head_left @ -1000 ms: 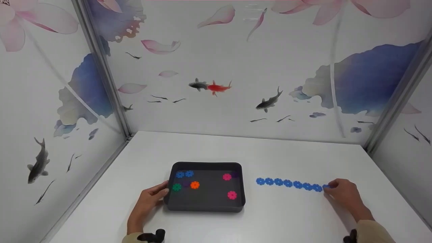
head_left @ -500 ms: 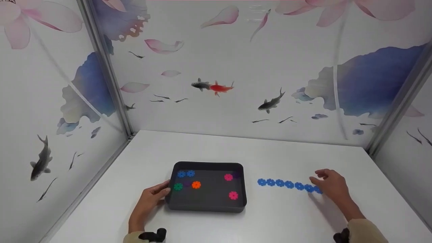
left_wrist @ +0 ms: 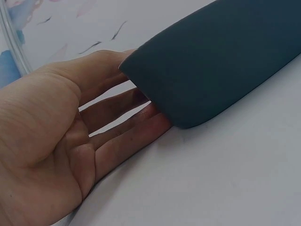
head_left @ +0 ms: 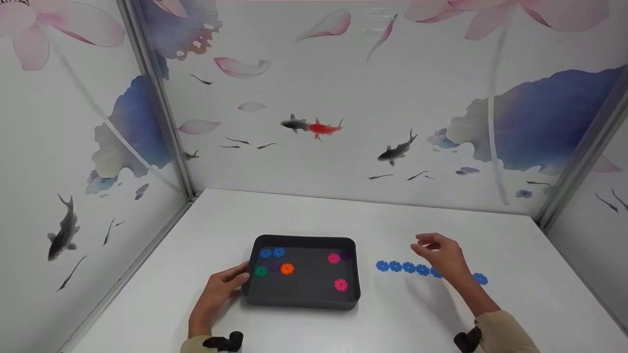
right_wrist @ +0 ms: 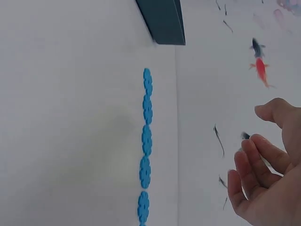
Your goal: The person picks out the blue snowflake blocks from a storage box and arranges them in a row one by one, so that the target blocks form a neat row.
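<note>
My left hand (head_left: 216,299) rests against the left side of the dark grey tray (head_left: 299,303). In the left wrist view its extended fingers (left_wrist: 131,141) reach the tray's corner. Flower-shaped plastic pieces lie inside: two blue ones (head_left: 272,252), a green one (head_left: 260,271), an orange one (head_left: 287,268), two pink ones and dark purple ones. To the right of the tray, blue flower pieces (head_left: 408,267) form a line on the table. Above that line hangs my right hand (head_left: 441,257), holding nothing, its fingers loosely bent; it hides part of the line.
A white table (head_left: 314,333) carries everything, backed by a white wall (head_left: 304,166) printed with fish and petals. Side panels with metal corner posts (head_left: 162,98) close it in. Dark wrist straps sit at both sleeves (head_left: 505,333).
My right hand has let go of the blue piece at the line's right end, lifted and moved left over the line. The left hand stays at the tray. The head view has shifted slightly.
</note>
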A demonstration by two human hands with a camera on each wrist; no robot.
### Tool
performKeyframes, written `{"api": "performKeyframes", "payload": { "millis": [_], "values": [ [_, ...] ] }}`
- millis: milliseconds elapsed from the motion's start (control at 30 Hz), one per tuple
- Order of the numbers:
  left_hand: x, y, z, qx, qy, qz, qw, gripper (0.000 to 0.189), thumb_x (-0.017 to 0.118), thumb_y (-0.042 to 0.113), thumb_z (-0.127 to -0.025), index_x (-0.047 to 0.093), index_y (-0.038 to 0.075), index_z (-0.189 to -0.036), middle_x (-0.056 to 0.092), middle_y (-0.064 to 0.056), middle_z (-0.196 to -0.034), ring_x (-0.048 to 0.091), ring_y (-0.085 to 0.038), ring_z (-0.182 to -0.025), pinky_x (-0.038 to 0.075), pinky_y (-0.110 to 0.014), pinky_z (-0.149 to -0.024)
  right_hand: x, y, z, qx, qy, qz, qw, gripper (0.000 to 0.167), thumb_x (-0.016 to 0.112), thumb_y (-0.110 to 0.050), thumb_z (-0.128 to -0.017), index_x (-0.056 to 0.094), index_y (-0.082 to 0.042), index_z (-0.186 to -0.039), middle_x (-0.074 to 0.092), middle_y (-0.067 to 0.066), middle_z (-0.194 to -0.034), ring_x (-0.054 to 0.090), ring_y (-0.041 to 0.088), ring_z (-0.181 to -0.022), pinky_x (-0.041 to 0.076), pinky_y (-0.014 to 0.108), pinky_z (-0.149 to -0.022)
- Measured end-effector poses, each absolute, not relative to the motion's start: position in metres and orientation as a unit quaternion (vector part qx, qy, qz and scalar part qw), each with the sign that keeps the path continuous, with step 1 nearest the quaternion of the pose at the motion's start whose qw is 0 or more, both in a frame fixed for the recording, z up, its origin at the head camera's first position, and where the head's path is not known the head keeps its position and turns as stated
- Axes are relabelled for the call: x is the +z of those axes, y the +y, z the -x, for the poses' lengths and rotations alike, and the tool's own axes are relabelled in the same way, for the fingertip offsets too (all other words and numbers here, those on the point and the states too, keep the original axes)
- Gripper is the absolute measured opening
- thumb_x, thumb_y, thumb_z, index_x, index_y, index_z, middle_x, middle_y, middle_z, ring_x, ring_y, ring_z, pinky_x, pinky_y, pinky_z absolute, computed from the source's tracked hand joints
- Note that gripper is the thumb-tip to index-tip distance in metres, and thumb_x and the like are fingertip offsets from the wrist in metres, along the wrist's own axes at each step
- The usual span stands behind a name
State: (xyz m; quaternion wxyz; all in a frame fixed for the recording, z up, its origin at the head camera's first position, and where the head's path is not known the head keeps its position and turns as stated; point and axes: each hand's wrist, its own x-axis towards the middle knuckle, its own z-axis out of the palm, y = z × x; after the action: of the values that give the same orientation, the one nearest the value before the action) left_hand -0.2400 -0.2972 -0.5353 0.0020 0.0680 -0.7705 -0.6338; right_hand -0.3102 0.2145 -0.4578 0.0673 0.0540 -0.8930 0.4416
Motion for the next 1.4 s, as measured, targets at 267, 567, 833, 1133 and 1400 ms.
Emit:
{"api": "performKeyframes", "payload": {
  "millis": [267,567,833,1133,1400],
  "values": [
    [-0.536,-0.298,0.241,-0.628,-0.775,-0.063,0.004,0.050,0.067,0.029,-0.096,0.058,0.010,-0.142,0.053,-0.013,-0.150,0.049,-0.034,-0.141,0.047,-0.049,-0.110,-0.468,0.181,0.311,0.488,-0.869,-0.075,0.038,0.045,0.071,-0.035,-0.093,0.065,-0.008,-0.129,0.066,0.015,-0.126,0.063,0.027,-0.111,0.056,0.018,-0.081],
    [-0.536,-0.299,0.241,-0.624,-0.779,-0.066,0.005,0.049,0.067,0.029,-0.097,0.058,0.010,-0.141,0.054,-0.013,-0.149,0.050,-0.033,-0.140,0.048,-0.048,-0.110,-0.474,0.141,0.312,0.510,-0.856,-0.073,0.038,0.043,0.076,-0.034,-0.089,0.068,-0.011,-0.124,0.068,0.013,-0.123,0.063,0.025,-0.109,0.059,0.027,-0.084],
    [-0.539,-0.299,0.242,-0.625,-0.777,-0.073,0.004,0.051,0.068,0.030,-0.096,0.058,0.011,-0.142,0.051,-0.014,-0.151,0.047,-0.035,-0.142,0.048,-0.049,-0.110,-0.475,0.110,0.316,0.530,-0.842,-0.094,0.032,0.038,0.078,-0.026,-0.088,0.070,-0.008,-0.121,0.069,0.012,-0.118,0.064,0.023,-0.106,0.057,0.027,-0.081],
    [-0.539,-0.298,0.241,-0.625,-0.777,-0.075,0.009,0.049,0.068,0.029,-0.096,0.059,0.011,-0.141,0.051,-0.014,-0.151,0.049,-0.036,-0.140,0.050,-0.049,-0.107,-0.467,0.077,0.320,0.527,-0.841,-0.119,0.012,0.039,0.078,-0.025,-0.088,0.070,-0.007,-0.122,0.070,0.008,-0.119,0.064,0.020,-0.105,0.060,0.036,-0.088],
    [-0.539,-0.298,0.242,-0.616,-0.784,-0.071,0.014,0.049,0.069,0.031,-0.095,0.060,0.012,-0.140,0.055,-0.014,-0.148,0.054,-0.032,-0.135,0.053,-0.046,-0.103,-0.457,0.055,0.325,0.548,-0.826,-0.130,-0.017,0.041,0.078,-0.028,-0.088,0.070,-0.012,-0.124,0.069,0.007,-0.119,0.068,0.022,-0.109,0.058,0.041,-0.095]
  ]
}}
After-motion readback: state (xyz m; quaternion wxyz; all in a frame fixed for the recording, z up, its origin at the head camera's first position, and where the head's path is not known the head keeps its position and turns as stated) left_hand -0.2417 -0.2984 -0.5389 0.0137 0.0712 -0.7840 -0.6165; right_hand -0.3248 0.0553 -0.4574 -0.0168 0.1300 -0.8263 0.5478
